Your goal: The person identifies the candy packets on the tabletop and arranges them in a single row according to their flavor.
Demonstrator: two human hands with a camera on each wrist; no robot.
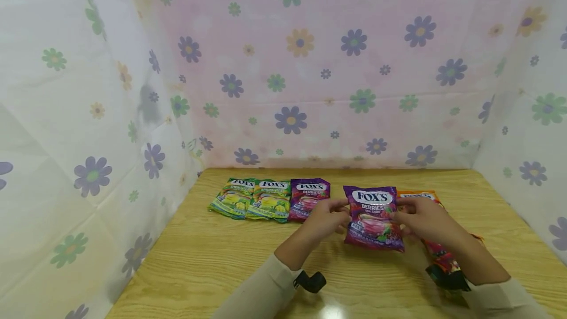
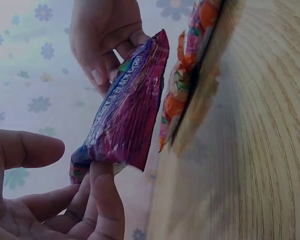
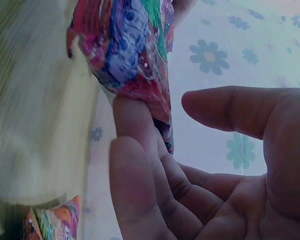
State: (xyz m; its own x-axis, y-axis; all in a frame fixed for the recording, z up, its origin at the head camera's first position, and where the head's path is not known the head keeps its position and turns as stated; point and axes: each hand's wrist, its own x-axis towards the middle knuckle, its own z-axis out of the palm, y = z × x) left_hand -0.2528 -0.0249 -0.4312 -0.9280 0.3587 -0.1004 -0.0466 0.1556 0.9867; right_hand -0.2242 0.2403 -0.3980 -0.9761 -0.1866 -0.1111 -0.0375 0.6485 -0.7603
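A purple FOX'S berries candy bag is held up off the table between both hands, its printed front toward the head camera. My left hand holds its left edge, with fingertips tucked behind and under it in the left wrist view and the thumb lifted off the near side. On the opposite edge is my right hand, its fingers behind the bag and its thumb at the front in the head view. A second purple candy bag lies just beyond the left hand, partly covered by it.
Two green spring tea candy bags lie side by side at the back left, beside the second purple bag. Orange candy bags lie at the right, partly hidden by the right arm. Flower-patterned cloth encloses the wooden table at back and sides.
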